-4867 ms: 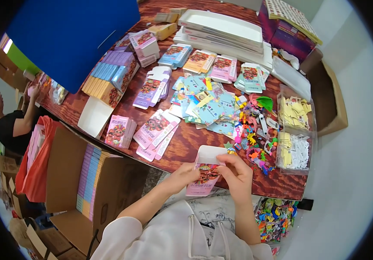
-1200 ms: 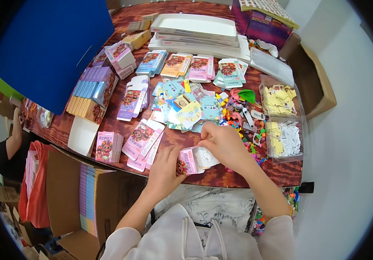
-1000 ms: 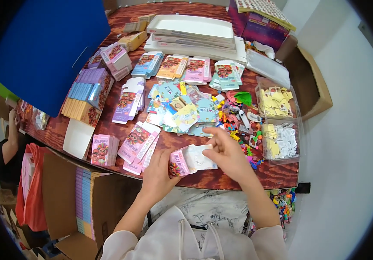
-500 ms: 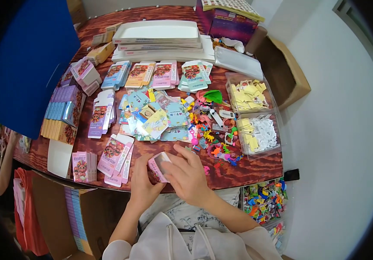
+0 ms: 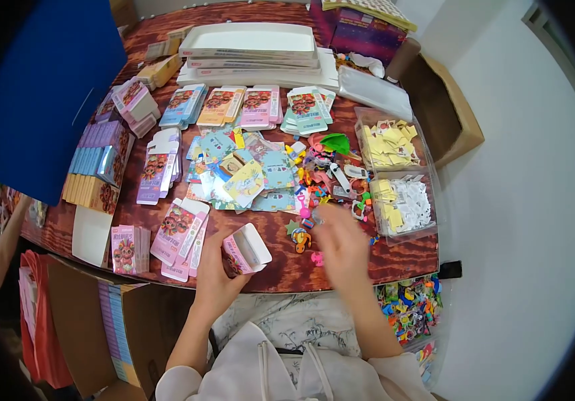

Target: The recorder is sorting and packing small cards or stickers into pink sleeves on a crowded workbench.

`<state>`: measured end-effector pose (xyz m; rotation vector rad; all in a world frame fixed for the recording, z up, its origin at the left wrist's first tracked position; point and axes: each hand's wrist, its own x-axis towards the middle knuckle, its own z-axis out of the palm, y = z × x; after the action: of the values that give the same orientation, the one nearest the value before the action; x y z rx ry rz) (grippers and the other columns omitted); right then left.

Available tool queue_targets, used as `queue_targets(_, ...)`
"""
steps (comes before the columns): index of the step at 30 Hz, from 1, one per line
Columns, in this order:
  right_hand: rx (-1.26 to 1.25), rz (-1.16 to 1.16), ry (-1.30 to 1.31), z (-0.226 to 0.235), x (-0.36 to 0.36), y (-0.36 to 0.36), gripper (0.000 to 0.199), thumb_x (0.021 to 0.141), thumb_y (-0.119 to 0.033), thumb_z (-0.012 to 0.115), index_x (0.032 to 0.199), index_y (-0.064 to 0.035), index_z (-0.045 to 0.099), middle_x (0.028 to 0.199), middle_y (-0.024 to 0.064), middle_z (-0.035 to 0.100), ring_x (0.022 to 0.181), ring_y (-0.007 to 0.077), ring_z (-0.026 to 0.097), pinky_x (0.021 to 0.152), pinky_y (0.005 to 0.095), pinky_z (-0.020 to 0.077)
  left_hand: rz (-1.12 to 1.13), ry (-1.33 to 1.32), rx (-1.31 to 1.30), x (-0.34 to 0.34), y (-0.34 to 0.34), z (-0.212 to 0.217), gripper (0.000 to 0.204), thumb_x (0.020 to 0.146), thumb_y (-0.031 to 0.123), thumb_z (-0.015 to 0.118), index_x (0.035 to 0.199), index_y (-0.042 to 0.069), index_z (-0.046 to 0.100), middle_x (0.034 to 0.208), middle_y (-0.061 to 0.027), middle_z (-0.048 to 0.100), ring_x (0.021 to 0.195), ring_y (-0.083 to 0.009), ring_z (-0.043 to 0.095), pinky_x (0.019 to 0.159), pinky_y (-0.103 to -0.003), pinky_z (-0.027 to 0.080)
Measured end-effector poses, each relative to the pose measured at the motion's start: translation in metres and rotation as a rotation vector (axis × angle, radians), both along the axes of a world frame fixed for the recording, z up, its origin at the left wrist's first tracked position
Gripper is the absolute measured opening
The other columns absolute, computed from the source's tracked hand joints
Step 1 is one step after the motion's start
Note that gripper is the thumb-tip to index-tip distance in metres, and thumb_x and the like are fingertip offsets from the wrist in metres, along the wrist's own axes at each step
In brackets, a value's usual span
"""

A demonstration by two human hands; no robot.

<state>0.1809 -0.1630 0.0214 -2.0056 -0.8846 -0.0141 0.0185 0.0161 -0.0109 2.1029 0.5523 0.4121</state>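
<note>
My left hand (image 5: pixel 215 275) is closed around a small pink cardboard box (image 5: pixel 242 251), tilted at the table's front edge. The box's top is open, with a white flap standing up toward the right. My right hand (image 5: pixel 344 250) is over the near side of a heap of small plastic toys (image 5: pixel 324 177). Motion smears its fingers, so I cannot make out whether they grip anything. Left of the heap lies a loose pile of printed cards (image 5: pixel 247 184). Just left of my left hand, flat pink cartons (image 5: pixel 177 230) overlap one another.
Flat cartons in several colours (image 5: pixel 220 105) line the back, before stacked white trays (image 5: pixel 250 41). A clear divided container (image 5: pixel 415 175) of yellow and white pieces stands right. Purple, blue and orange boxes (image 5: pixel 97 160) fill the left. A co-worker's arm (image 5: pixel 12 234) shows far left.
My right hand has left the box's opening and moved right to the toys. The box in my left hand now shows its white flap and open top. The view has shifted slightly.
</note>
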Motion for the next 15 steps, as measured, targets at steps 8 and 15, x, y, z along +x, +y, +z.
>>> queue_targets(8, -0.424, -0.503, -0.237, -0.052, 0.073, -0.003, 0.023, 0.092, -0.004, 0.059, 0.114, -0.0023, 0.063, 0.103, 0.0171, 0.066, 0.095, 0.0402, 0.064, 0.079, 0.0471, 0.0500, -0.033, 0.001, 0.013, 0.002, -0.001, -0.001, 0.079, 0.069, 0.008, 0.089, 0.137, 0.004, 0.048, 0.120, -0.0107, 0.058, 0.112, -0.0241, 0.059, 0.093, -0.035, 0.049)
queue_targets(15, -0.184, -0.442, -0.383, -0.005, 0.062, -0.012, 0.014, 0.090, -0.001, 0.060, 0.103, -0.0010, 0.065, 0.094, 0.0147, 0.065, 0.091, 0.0334, 0.064, 0.080, 0.0417, 0.0494, -0.027, 0.024, -0.115, -0.004, 0.002, 0.007, 0.081, 0.069, 0.008, 0.089, 0.138, 0.004, 0.047, 0.120, -0.0101, 0.059, 0.110, -0.0230, 0.058, 0.093, -0.035, 0.049)
